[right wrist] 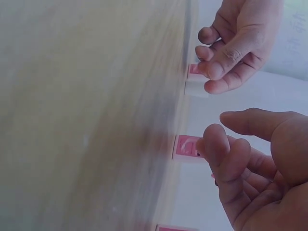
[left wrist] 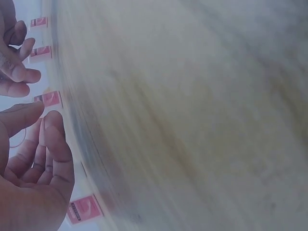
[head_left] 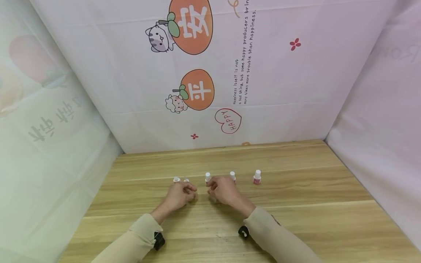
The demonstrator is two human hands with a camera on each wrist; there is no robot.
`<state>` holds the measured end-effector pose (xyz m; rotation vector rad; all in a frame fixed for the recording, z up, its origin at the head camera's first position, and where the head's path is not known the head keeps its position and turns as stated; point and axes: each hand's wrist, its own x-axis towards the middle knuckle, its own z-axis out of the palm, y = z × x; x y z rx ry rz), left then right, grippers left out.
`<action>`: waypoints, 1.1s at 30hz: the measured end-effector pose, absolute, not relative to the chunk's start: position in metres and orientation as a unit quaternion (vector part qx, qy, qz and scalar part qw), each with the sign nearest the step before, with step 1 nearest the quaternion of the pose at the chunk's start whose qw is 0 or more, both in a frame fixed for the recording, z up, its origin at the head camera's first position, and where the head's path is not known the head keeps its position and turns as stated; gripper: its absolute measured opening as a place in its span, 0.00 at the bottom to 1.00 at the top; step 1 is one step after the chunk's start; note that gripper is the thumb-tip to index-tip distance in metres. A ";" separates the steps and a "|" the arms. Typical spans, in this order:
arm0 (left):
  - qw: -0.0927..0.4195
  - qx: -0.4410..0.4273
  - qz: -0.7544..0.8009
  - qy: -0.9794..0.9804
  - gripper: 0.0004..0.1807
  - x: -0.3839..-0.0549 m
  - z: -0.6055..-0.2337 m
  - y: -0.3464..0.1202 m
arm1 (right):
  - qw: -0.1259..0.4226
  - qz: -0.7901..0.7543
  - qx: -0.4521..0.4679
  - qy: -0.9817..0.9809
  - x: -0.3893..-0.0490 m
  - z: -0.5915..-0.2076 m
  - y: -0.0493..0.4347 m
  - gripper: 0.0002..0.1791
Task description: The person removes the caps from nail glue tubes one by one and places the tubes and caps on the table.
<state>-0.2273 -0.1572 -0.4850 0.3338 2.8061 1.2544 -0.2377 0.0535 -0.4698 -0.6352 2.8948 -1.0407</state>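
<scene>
Several small white bottles with pink labels stand in a row across the table. My left hand (head_left: 181,193) is over the table before the two leftmost, a bottle (head_left: 176,179) with a white cap and a white top (head_left: 186,180) beside it; the hand hides their lower parts. Its fingers curl loosely, with thumb and index apart and nothing between them in the left wrist view. To its right, my right hand (head_left: 224,190) is in front of a middle bottle (head_left: 208,176) and another bottle (head_left: 232,175), partly covering both. Its thumb stands off from the bent fingers, which hold nothing.
Farthest right in the row is an upright bottle (head_left: 257,177), apart from both hands. The wooden table (head_left: 296,219) meets a printed white cloth wall (head_left: 269,109) at the back. Cloth also hangs at the left and right sides.
</scene>
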 end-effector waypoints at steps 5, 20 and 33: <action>0.031 0.112 0.410 0.905 0.05 -0.227 -0.484 -0.155 | -0.004 -0.336 -0.200 0.920 -0.240 -0.466 0.056 0.05; 0.035 0.106 0.433 0.895 0.04 -0.227 -0.489 -0.151 | -0.031 -0.337 -0.176 0.924 -0.246 -0.462 0.061 0.09; 0.029 0.106 0.427 0.898 0.07 -0.227 -0.492 -0.147 | -0.021 -0.327 -0.161 0.931 -0.251 -0.457 0.058 0.12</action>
